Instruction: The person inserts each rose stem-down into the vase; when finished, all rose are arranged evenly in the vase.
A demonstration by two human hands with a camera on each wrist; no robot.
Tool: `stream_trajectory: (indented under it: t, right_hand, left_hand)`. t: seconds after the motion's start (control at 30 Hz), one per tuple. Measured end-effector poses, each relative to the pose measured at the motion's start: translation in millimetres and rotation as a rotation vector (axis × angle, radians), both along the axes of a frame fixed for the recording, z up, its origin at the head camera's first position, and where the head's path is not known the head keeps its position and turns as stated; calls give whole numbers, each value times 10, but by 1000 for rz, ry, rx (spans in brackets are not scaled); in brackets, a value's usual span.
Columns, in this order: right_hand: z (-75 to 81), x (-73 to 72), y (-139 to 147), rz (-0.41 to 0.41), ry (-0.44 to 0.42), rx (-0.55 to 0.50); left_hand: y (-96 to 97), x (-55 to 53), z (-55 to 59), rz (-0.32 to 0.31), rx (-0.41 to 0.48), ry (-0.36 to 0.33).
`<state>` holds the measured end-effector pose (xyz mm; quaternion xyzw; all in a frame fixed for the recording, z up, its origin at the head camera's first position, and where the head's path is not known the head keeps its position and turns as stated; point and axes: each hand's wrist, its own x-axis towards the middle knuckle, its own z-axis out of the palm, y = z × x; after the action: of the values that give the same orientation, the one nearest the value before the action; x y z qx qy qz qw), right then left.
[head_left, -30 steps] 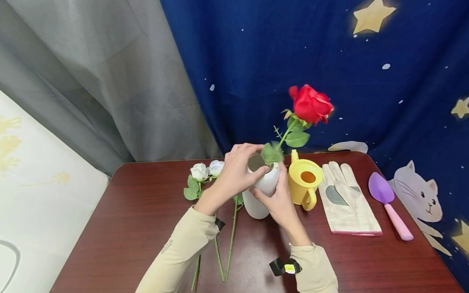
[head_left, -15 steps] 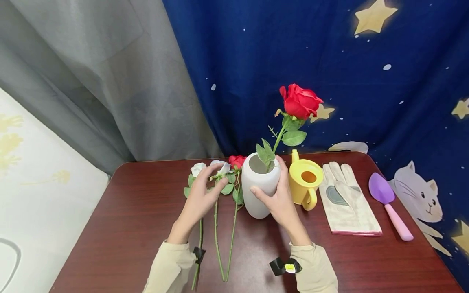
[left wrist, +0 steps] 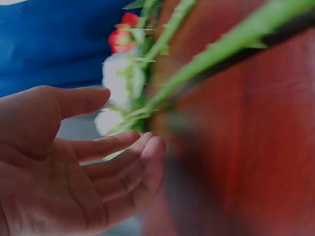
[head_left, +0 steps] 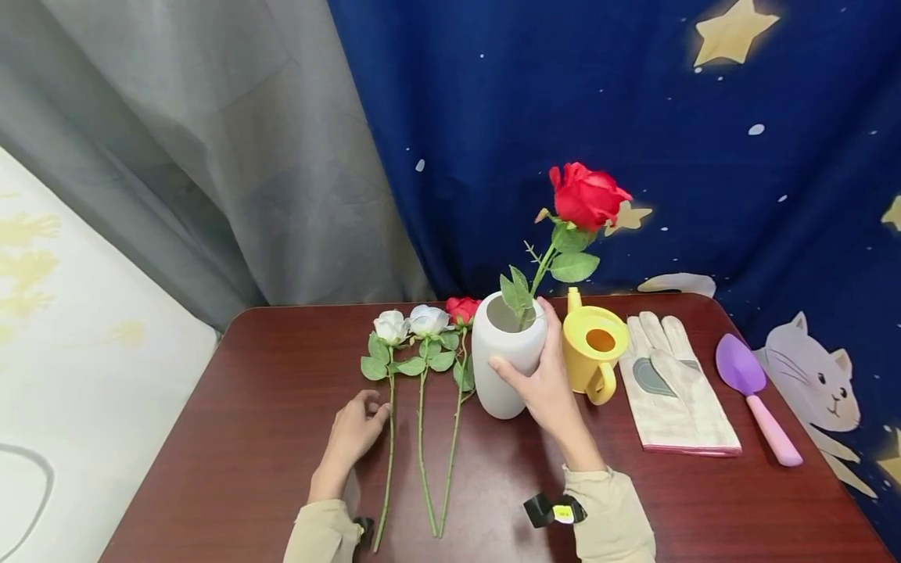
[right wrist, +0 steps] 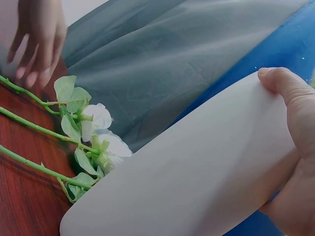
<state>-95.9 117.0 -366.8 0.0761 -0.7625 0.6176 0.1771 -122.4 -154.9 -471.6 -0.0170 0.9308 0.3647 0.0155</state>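
Note:
My right hand (head_left: 545,385) grips the white vase (head_left: 498,375) around its right side, thumb across the front. In the vase leans a red rose (head_left: 588,197), its bloom well above the rim. My left hand (head_left: 354,430) is beside the stem of the leftmost white rose (head_left: 390,327), fingers loosely bent, holding nothing; the left wrist view shows its palm (left wrist: 54,187) with thumb and fingers apart. A second white rose (head_left: 428,320) and another red rose (head_left: 462,310) lie between that one and the vase, stems toward the front edge.
Right of the vase stands a yellow watering can (head_left: 594,344). Pale work gloves (head_left: 679,391) lie beyond it, then a purple trowel with a pink handle (head_left: 772,430). Curtains (head_left: 338,195) hang close behind the brown table (head_left: 260,438).
My left hand has let go of the red rose at the vase mouth and moved left and down to the lying stems. The right hand still holds the vase.

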Motion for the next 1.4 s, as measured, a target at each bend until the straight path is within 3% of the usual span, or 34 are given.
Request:
stream_trajectory:
  t: [0.2,0.33,0.47,0.63,0.9,1.4]
  right_hand:
    - [-15,-3,29,-10,5,8]
    - [-22,-5,37,-13,-2,9]
    - [-29,-4,42,-15,-4,7]
    - [-35,-4,42,-14,-5,5]
    - [-31,-7,28,-10,-5,11]
    - [-27,-26,13,-8,9,14]
  left_hand:
    - [97,-127,-176,51,-14,-39]
    - [125,-208,-193,84,-21,-55]
    - [124,-267,-199,77,-5,-64]
    - [104,-304,-217,65,99,-83]
    - [59,-264,-182,66,259,-139]
    - [-144,-91,-40,97,523,-149]
